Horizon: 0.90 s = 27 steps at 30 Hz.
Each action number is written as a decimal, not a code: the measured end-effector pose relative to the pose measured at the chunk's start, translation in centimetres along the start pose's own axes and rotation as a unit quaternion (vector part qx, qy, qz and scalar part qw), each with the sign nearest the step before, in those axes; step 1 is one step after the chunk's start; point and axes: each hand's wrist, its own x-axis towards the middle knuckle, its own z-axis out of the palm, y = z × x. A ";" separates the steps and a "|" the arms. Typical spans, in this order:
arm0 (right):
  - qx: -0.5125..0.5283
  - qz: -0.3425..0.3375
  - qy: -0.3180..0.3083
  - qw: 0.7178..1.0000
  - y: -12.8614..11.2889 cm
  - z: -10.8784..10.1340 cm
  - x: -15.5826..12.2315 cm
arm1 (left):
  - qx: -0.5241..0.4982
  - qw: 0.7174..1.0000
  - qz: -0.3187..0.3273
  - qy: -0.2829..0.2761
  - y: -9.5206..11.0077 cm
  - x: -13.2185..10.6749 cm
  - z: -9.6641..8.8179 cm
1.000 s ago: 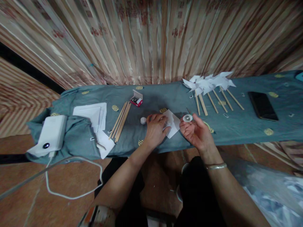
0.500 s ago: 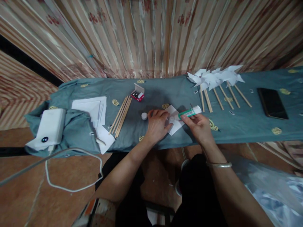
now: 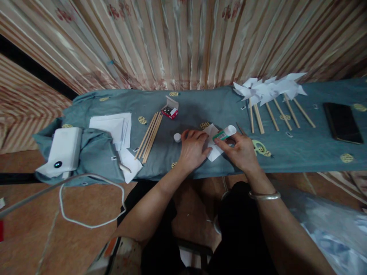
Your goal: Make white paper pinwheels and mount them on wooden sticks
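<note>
My right hand (image 3: 241, 151) is closed around a glue stick (image 3: 223, 134) with a green and white label. The glue stick is tilted over a small sheet of white paper (image 3: 213, 156), its far end hidden below. Fingers spread, my left hand (image 3: 195, 148) rests at the left edge of that paper. Just left of those fingers stands a small white cap (image 3: 177, 137). Partly under my right hand lies a pair of scissors with light green handles (image 3: 258, 146).
Wooden sticks (image 3: 149, 137), an open red box (image 3: 170, 110) of small metal pieces and white paper sheets (image 3: 110, 128) lie to the left, near a white power bank (image 3: 64, 151) with a cable. Paper pinwheels (image 3: 269, 91) on sticks and a black phone (image 3: 342, 122) are at right.
My right hand has tipped the glue stick steeper, so its white end now points more towards me. My left hand stays on the paper. The whole view has shifted slightly.
</note>
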 end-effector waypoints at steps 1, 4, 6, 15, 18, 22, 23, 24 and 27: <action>-0.012 -0.006 -0.002 1.000 -0.1 0.0 0.1 | 0.001 1.000 0.000 -0.003 0.0 0.0 0.0; -0.039 -0.029 -0.008 0.999 -0.2 0.0 0.3 | 0.006 1.000 0.000 -0.012 0.0 -0.1 -0.1; -0.063 -0.046 -0.011 0.997 -0.2 0.0 0.4 | 0.010 1.000 0.003 -0.015 0.1 -0.1 -0.1; -0.145 -0.083 -0.029 0.986 -0.2 0.5 0.4 | 0.021 1.000 0.012 -0.014 0.0 -0.3 0.0; -0.140 -0.067 -0.030 0.987 0.1 0.7 0.4 | 0.017 1.000 0.015 -0.011 -0.1 -0.2 0.0; -0.126 -0.050 -0.024 0.991 0.3 0.7 0.7 | 0.015 1.000 0.013 -0.016 -0.1 -0.1 0.1; -0.122 -0.050 -0.026 0.991 0.3 0.6 0.7 | 0.015 1.000 0.012 -0.018 -0.1 -0.1 0.1; -0.120 -0.051 -0.030 0.991 0.2 0.6 0.8 | 0.015 1.000 0.011 -0.020 -0.1 -0.1 0.1; -0.120 -0.054 -0.048 0.990 -0.1 0.4 0.9 | 0.016 1.000 0.013 -0.023 -0.1 -0.1 0.1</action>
